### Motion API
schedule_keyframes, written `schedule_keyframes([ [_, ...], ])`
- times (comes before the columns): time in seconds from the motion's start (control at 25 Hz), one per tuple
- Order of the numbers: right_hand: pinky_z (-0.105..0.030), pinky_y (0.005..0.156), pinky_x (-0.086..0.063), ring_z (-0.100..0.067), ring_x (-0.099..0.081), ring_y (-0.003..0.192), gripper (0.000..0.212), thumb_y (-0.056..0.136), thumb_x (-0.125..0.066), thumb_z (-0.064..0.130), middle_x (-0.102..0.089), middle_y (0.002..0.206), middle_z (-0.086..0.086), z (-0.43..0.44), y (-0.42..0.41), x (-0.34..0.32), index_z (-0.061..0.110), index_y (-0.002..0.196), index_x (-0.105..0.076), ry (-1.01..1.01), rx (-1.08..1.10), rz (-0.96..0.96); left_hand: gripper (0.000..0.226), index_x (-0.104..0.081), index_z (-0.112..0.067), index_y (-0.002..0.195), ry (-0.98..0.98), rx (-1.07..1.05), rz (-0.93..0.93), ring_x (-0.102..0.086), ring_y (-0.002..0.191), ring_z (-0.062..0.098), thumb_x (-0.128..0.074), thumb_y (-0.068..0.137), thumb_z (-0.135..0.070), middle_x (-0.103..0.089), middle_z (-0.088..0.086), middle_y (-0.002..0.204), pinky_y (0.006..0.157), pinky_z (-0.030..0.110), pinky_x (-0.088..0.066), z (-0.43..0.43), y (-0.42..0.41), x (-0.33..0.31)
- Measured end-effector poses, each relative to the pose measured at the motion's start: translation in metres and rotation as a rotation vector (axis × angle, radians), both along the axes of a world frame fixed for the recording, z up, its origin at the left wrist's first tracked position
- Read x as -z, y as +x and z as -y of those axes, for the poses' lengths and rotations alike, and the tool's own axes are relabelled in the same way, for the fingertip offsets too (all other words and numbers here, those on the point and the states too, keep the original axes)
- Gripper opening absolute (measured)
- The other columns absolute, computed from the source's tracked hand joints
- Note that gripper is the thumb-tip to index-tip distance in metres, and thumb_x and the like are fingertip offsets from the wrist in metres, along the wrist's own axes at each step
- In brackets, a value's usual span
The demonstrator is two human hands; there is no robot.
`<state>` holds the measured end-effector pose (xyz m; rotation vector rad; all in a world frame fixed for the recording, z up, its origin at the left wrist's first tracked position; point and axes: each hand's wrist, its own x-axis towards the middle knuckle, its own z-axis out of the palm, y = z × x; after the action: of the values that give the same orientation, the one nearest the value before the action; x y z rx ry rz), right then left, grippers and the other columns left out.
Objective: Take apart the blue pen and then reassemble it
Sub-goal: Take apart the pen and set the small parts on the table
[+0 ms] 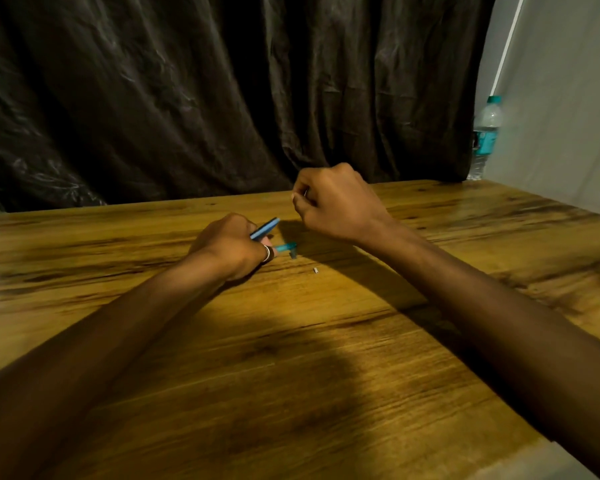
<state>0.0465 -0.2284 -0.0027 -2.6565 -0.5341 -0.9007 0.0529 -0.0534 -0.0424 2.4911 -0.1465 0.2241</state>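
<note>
My left hand [229, 249] rests on the wooden table [291, 358] and grips the blue pen barrel [265, 228], which points up and to the right out of the fist. A translucent blue pen piece [286, 247] sticks out below it near my ringed finger; I cannot tell whether that hand holds it or it lies on the table. My right hand [336, 202] hovers just right of and above the barrel, fingers pinched on a thin dark part, mostly hidden. A tiny pale pen part [315, 270] lies loose on the table.
A dark curtain [222, 98] hangs behind the table's far edge. A clear water bottle [485, 133] with a teal cap stands at the far right beside a white wall [568, 98].
</note>
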Motion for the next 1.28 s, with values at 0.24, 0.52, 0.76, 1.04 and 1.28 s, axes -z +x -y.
schedule_keyframes([
  [0.24,-0.039,0.065,-0.058,-0.019,-0.065,0.073,0.013,0.084,-0.06,0.031,-0.061,0.067,0.008,-0.024,0.014,-0.013,0.021,0.079,-0.068,0.048,-0.032,-0.09,0.007,-0.077,-0.023,0.08,-0.234,0.0,0.01,-0.065,0.074,0.015,-0.083,0.078,-0.026,-0.071,-0.006,0.076,0.064,0.026,-0.043,-0.014,-0.009,0.004],
  [0.52,-0.028,0.074,-0.057,-0.006,-0.071,0.078,0.009,0.086,-0.07,0.021,-0.076,0.079,0.005,-0.024,0.018,0.001,0.021,0.087,-0.079,0.367,-0.182,-0.287,0.006,-0.076,-0.02,0.09,-0.59,0.11,0.003,-0.063,0.06,0.006,-0.074,0.089,-0.015,-0.073,0.005,0.081,0.053,0.015,-0.052,-0.041,-0.025,-0.004],
  [0.76,-0.046,0.088,-0.057,-0.03,-0.072,0.086,0.011,0.087,-0.073,0.01,-0.076,0.09,-0.012,-0.029,0.012,0.01,0.02,0.092,-0.075,0.627,-0.361,-0.442,0.011,-0.077,-0.02,0.092,-0.674,0.196,-0.037,-0.071,0.106,0.036,-0.072,0.09,-0.01,-0.075,0.02,0.107,0.103,0.054,-0.051,-0.052,-0.028,-0.007],
  [1.04,-0.017,0.067,-0.055,-0.01,-0.063,0.068,0.016,0.084,-0.07,-0.006,-0.067,0.079,-0.011,-0.033,0.006,0.013,0.006,0.094,-0.073,0.739,-0.441,-0.53,0.01,-0.075,-0.018,0.094,-0.667,0.217,-0.033,-0.072,0.097,0.028,-0.069,0.093,-0.011,-0.073,0.024,0.105,0.098,0.048,-0.056,-0.058,-0.028,-0.007],
  [1.28,-0.017,0.07,-0.055,-0.008,-0.062,0.068,0.018,0.085,-0.069,-0.007,-0.066,0.075,-0.007,-0.032,0.001,0.011,0.011,0.089,-0.072,0.825,-0.46,-0.523,0.013,-0.074,-0.008,0.101,-0.594,0.231,0.048,-0.063,0.077,0.008,-0.068,0.094,-0.017,-0.069,0.005,0.085,0.077,0.024,-0.054,-0.051,-0.032,-0.009],
])
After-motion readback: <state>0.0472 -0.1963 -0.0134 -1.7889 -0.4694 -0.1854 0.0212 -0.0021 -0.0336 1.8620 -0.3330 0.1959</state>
